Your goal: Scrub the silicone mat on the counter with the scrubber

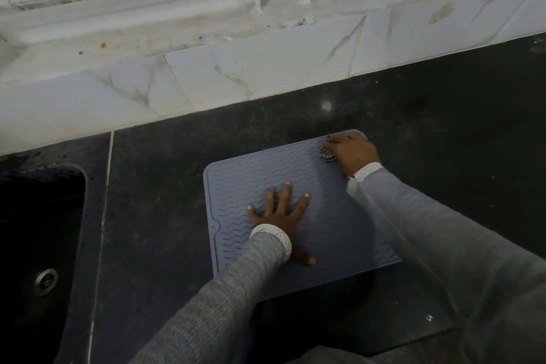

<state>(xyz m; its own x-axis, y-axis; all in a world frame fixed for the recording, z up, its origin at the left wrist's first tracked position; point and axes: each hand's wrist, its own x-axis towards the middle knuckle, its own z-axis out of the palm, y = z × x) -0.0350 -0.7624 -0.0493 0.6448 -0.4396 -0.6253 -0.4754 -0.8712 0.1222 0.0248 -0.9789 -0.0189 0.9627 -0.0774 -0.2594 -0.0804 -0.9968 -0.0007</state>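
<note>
Grey-blue wave-ribbed silicone mat (266, 174), flat

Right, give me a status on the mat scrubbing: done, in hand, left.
Done: the silicone mat lies flat on the dark counter, pinned by the left hand with spread fingers. In hand: the right hand grips the scrubber at the mat's far right corner. Left: presumably the rest of the ridged surface; no foam or wet streaks show which parts are scrubbed.
</note>
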